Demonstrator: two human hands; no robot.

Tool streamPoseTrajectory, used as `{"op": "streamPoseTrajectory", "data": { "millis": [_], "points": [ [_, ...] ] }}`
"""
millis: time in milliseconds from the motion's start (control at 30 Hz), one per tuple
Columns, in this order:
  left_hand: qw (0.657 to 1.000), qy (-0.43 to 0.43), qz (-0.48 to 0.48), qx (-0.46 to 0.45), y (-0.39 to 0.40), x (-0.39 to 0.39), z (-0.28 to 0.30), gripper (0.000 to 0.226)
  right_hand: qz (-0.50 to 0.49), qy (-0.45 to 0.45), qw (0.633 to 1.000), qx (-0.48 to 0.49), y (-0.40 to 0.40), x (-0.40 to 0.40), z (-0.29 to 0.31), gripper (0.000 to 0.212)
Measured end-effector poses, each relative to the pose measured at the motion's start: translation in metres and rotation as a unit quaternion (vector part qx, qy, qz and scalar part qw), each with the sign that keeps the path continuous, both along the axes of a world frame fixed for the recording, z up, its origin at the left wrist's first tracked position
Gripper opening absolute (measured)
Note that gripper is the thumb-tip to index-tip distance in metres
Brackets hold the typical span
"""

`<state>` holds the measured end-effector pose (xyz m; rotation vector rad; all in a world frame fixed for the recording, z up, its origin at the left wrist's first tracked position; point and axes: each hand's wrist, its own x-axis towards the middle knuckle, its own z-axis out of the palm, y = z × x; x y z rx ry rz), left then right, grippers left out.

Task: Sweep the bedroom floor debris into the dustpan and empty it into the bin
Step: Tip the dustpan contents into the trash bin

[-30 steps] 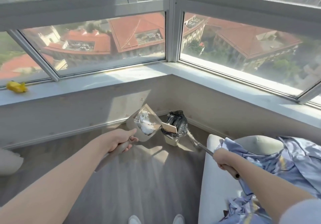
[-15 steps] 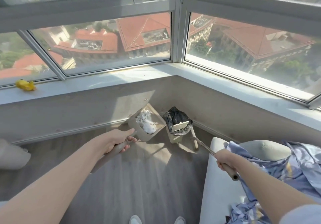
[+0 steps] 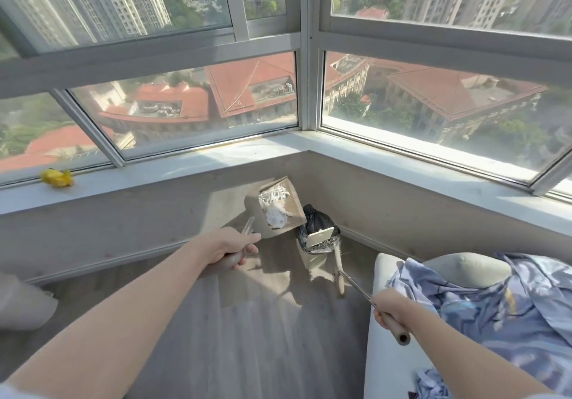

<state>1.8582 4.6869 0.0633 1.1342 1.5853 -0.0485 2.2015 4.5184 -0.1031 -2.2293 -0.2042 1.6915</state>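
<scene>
My left hand (image 3: 230, 248) grips the handle of a beige dustpan (image 3: 292, 205), held up in the air and tilted, just left of and above the bin. White crumpled paper and foil debris (image 3: 274, 208) lies inside the pan. The small bin (image 3: 315, 237) lined with a black bag stands on the floor in the window corner. My right hand (image 3: 391, 312) grips the end of a broom handle (image 3: 356, 285); the broom's beige head (image 3: 320, 236) rests at the bin's rim.
A white window sill (image 3: 185, 169) runs along both walls, with a yellow object (image 3: 57, 177) on it at the left. A white bed with a blue patterned quilt (image 3: 495, 306) fills the right. A pale rounded object (image 3: 21, 302) sits at the left edge. Grey wood floor (image 3: 247, 336) lies below.
The dustpan has risen and tipped more upright over the bin's left side. My view lifted toward the windows. The broom head stays at the bin.
</scene>
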Motion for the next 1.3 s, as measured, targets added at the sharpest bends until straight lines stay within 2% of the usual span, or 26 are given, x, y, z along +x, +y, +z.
{"op": "streamPoseTrajectory", "data": {
  "millis": [133, 200, 300, 400, 500, 600, 767, 900, 1067, 1100, 1200, 1300],
  "points": [
    [0.996, 0.037, -0.076, 0.012, -0.009, 0.031, -0.018, 0.046, -0.058, 0.056, 0.997, 0.02, 0.001, -0.014, 0.038, 0.003],
    [0.995, 0.035, -0.093, 0.01, -0.012, 0.043, -0.025, 0.05, -0.096, 0.084, 0.991, 0.031, 0.007, -0.009, 0.046, 0.01],
    [0.997, 0.018, -0.07, -0.007, -0.01, 0.051, -0.032, 0.052, -0.134, 0.125, 0.983, 0.021, 0.013, -0.002, 0.055, 0.013],
    [0.999, 0.001, -0.03, -0.041, -0.002, 0.054, -0.035, 0.039, -0.152, 0.164, 0.974, 0.023, 0.015, -0.002, 0.055, 0.016],
    [0.991, -0.058, 0.035, -0.114, 0.002, 0.049, -0.038, 0.022, -0.158, 0.174, 0.971, 0.029, 0.018, -0.007, 0.057, 0.016],
    [0.977, -0.104, 0.07, -0.175, 0.002, 0.042, -0.046, 0.019, -0.173, 0.176, 0.968, 0.039, 0.021, -0.01, 0.05, 0.01],
    [0.977, -0.077, 0.051, -0.194, -0.003, 0.03, -0.065, 0.024, -0.181, 0.175, 0.967, 0.049, 0.025, -0.014, 0.044, 0.008],
    [0.975, -0.072, 0.072, -0.198, -0.016, 0.035, -0.066, 0.019, -0.177, 0.168, 0.968, 0.059, 0.025, -0.013, 0.051, 0.012],
    [0.984, 0.0, 0.039, -0.174, -0.026, 0.024, -0.079, 0.011, -0.156, 0.143, 0.976, 0.061, 0.024, -0.007, 0.053, 0.014],
    [0.985, 0.016, 0.045, -0.168, -0.028, 0.021, -0.082, 0.015, -0.149, 0.135, 0.978, 0.06, 0.023, -0.007, 0.051, 0.014],
    [0.993, 0.029, 0.03, -0.107, -0.033, 0.018, -0.088, 0.009, -0.128, 0.115, 0.983, 0.058, 0.022, -0.005, 0.042, 0.01],
    [0.998, 0.044, -0.002, -0.053, -0.038, 0.025, -0.086, 0.023, -0.102, 0.09, 0.989, 0.057, 0.02, -0.003, 0.039, 0.005]
  ]
}}
